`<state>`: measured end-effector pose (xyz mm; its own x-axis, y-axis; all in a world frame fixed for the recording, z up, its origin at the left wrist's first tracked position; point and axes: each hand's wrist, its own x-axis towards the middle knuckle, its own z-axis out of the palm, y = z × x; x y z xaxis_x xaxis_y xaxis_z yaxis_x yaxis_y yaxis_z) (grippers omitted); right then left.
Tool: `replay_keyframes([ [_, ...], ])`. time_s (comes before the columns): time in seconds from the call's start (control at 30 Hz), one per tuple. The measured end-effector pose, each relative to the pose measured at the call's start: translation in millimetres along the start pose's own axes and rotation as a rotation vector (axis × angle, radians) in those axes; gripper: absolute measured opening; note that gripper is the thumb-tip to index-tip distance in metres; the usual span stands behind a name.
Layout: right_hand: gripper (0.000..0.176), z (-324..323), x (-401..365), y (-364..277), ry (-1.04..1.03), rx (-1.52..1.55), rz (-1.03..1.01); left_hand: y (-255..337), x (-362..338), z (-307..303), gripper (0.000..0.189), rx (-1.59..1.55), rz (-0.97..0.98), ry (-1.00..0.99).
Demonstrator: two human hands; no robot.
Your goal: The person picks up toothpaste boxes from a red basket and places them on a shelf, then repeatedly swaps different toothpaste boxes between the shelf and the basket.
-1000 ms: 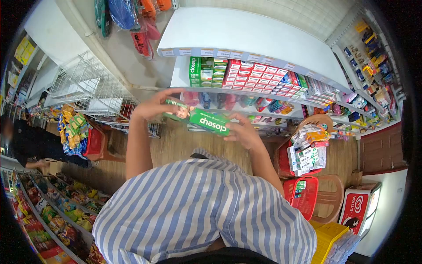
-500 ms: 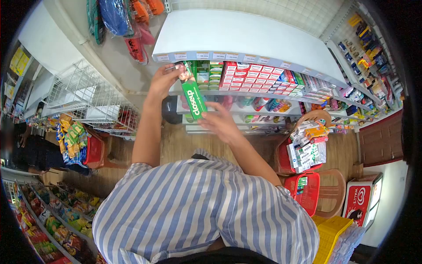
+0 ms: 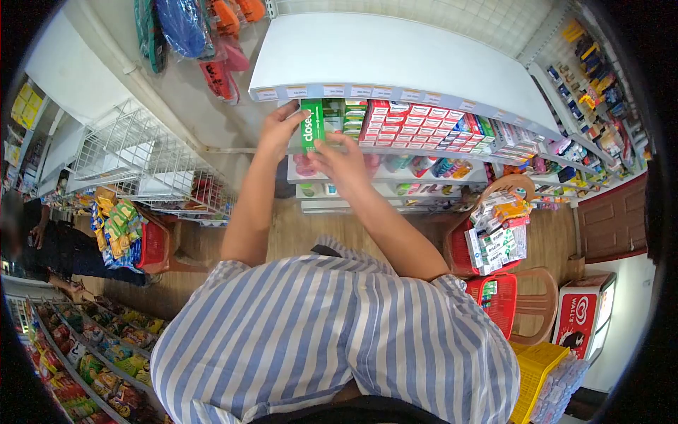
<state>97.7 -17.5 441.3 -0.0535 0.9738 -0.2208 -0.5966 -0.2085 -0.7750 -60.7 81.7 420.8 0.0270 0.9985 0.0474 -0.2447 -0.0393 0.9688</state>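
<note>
On the green box (image 3: 311,129), you are seeing the brand "closeup" running upward in white letters, its last letters being partly covered. At your right, the white boxes (image 3: 501,249) are displaying "enzim" in dark letters on more than one carton. Near them, the red cabinet (image 3: 574,321) is bearing "WALL'S" beside a heart-shaped logo. The price tags (image 3: 332,91) and red boxes (image 3: 415,121) are carrying print too small to read.

Before me: white shelf (image 3: 399,149). On it, left to right: green boxes (image 3: 354,119), stacked; red boxes (image 3: 406,126), stacked in rows; blue-red boxes (image 3: 462,133); white boxes (image 3: 513,140) toward right end. Lower shelf (image 3: 424,181) beneath carries bottles (image 3: 421,166). Wood floor (image 3: 304,230) below; to my right, brown chair (image 3: 534,302) stands on it.
</note>
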Motion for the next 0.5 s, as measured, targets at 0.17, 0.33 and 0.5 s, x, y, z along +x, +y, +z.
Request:
replay_keyframes([
  [0.17, 0.045, -5.9, -2.4, 4.8, 0.007, -0.104, -0.054, 3.8, -22.5, 8.2, 0.069, 0.012, -0.032, -0.011],
  [0.33, 0.060, -25.0, 14.4, 16.4, -0.147, -0.426, -0.400, -5.2, -47.8, 9.5, 0.065, 0.080, 0.124, -0.061],
  [0.5, 0.058, -15.2, 19.9, 4.1, -0.220, -0.363, -0.329, -10.1, -54.6, 9.4, 0.064, 0.053, 0.156, -0.125],
])
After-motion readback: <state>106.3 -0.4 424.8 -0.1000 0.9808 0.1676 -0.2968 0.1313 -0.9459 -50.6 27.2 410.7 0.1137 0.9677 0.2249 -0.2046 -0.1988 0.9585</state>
